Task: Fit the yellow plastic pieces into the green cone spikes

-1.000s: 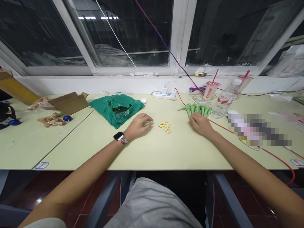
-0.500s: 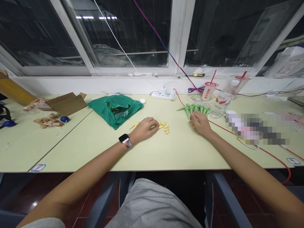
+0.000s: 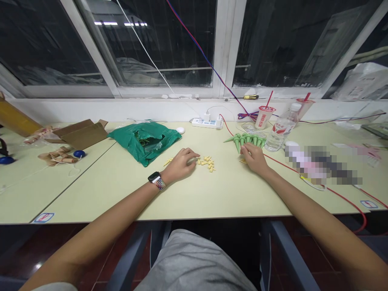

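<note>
My left hand (image 3: 182, 165), with a watch (image 3: 157, 180) on its wrist, rests on the table beside a cluster of small yellow pointed pieces (image 3: 207, 162). Its index finger and thumb are apart, near the cluster's left edge. More yellow pieces (image 3: 167, 161) lie on the far side of that hand, partly hidden by it. My right hand (image 3: 254, 157) is closed just in front of several green cone-shaped spikes (image 3: 242, 140). Whatever lies between its fingertips is hidden. A bit of yellow (image 3: 243, 161) shows under that hand.
A torn green plastic bag (image 3: 145, 141) lies behind my left hand. Farther left are a cardboard box (image 3: 77, 135) and a wooden toy with a blue ball (image 3: 79, 154). A water bottle (image 3: 280, 129), a drink cup (image 3: 263, 118) and a red cable (image 3: 342, 192) are at the right.
My left hand's index finger has straightened, and the gap to its thumb has opened. My right hand stays by the green spikes. The whole view has shifted slightly.
</note>
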Available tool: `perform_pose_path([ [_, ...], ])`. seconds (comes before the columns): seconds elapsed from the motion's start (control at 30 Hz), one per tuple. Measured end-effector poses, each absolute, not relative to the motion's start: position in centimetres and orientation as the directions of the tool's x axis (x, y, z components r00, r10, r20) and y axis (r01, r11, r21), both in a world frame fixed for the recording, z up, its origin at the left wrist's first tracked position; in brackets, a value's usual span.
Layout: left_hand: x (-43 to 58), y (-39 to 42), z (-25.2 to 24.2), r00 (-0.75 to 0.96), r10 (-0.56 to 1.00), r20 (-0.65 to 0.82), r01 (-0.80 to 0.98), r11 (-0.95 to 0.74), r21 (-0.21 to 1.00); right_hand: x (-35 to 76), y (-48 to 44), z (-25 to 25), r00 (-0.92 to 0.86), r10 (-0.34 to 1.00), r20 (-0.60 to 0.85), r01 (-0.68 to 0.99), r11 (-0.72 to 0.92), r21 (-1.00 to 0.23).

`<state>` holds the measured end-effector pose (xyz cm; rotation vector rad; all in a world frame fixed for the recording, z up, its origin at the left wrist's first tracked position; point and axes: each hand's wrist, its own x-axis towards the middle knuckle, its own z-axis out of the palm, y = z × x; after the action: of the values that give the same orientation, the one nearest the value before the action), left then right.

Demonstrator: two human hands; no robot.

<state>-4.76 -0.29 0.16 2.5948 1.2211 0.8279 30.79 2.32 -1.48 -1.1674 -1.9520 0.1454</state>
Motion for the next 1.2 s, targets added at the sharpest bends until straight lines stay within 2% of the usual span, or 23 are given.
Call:
perform_pose_path([
  [0.4,-4.8,-0.1,0.2,0.524,0.769,0.366,0.682,-0.637,0.359,30.9,2.3,-1.5,-0.228,0.788,0.572,0.681,0.548,-0.485],
  [0.8,-4.9,-0.4,0.9,0.498,0.709,0.5,0.606,-0.697,0.384,30.3,1.9,-1.4,-0.25,0.754,0.608,0.653,0.595,-0.468],
  [0.97,-4.4,-1.1,1.1,0.526,0.602,0.6,0.522,-0.786,0.331,26.6,0.2,-0.1,-0.439,0.637,0.633,0.554,0.747,-0.368],
  [1.1,-4.1,-1.6,1.4,0.498,0.509,0.702,0.49,-0.833,0.256,22.0,-1.1,1.6,-0.641,0.553,0.532,0.48,0.83,-0.285],
  [1.2,-4.2,-1.8,1.7,0.47,0.477,0.743,0.478,-0.845,0.24,19.5,-1.1,2.1,-0.665,0.578,0.473,0.494,0.816,-0.302],
])
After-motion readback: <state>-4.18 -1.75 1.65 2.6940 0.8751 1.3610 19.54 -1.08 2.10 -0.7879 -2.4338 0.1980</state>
